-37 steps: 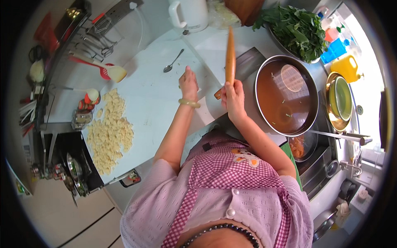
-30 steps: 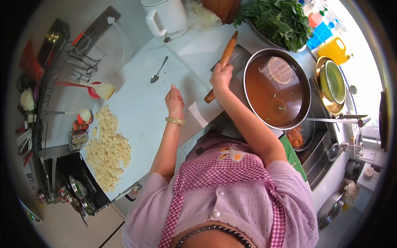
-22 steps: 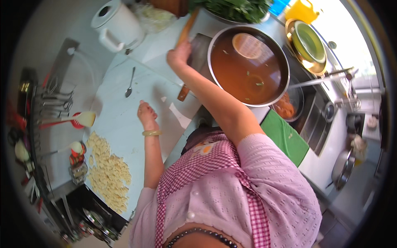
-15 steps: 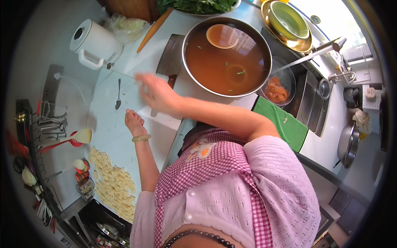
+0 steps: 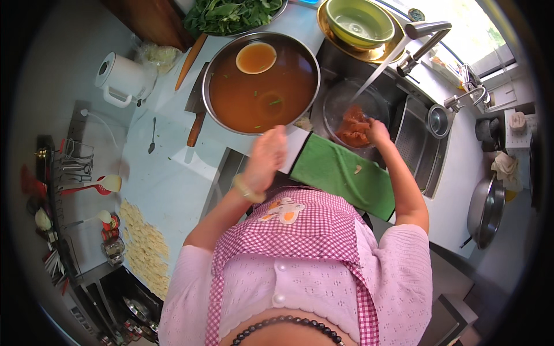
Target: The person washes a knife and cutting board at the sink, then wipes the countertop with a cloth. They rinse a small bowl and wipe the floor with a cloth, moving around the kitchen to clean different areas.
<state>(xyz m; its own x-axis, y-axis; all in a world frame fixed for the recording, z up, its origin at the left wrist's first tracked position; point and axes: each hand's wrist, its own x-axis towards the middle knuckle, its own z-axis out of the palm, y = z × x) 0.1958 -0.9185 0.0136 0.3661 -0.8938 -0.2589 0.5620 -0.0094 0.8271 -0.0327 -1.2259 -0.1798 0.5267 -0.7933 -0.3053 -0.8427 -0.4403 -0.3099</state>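
Observation:
My right hand [image 5: 378,133] reaches into a clear bowl [image 5: 381,106] in the sink, its fingers closed at the edge of a soft orange-red piece that looks like raw meat [image 5: 353,127]. The fingertips are partly hidden. A thin stream of water [image 5: 376,72] runs from the tap [image 5: 424,43] down into that bowl. My left hand [image 5: 266,158], smeared by motion, hangs over the counter's front edge, just below a big steel basin [image 5: 262,109] of brownish-orange liquid with a small round bowl [image 5: 255,58] floating in it. A green cloth [image 5: 340,173] lies at the sink's front edge.
A cleaver [image 5: 196,130] lies left of the basin, near a wooden stick [image 5: 191,62]. Further left are a spoon [image 5: 152,138], a white kettle [image 5: 118,79] and pale dough bits [image 5: 141,248]. Leafy greens [image 5: 231,14] and stacked bowls [image 5: 360,26] stand at the back.
My right hand has left the counter on the left and gone into the clear bowl at the meat. My left hand has moved right, toward the basin. The view has shifted rightward.

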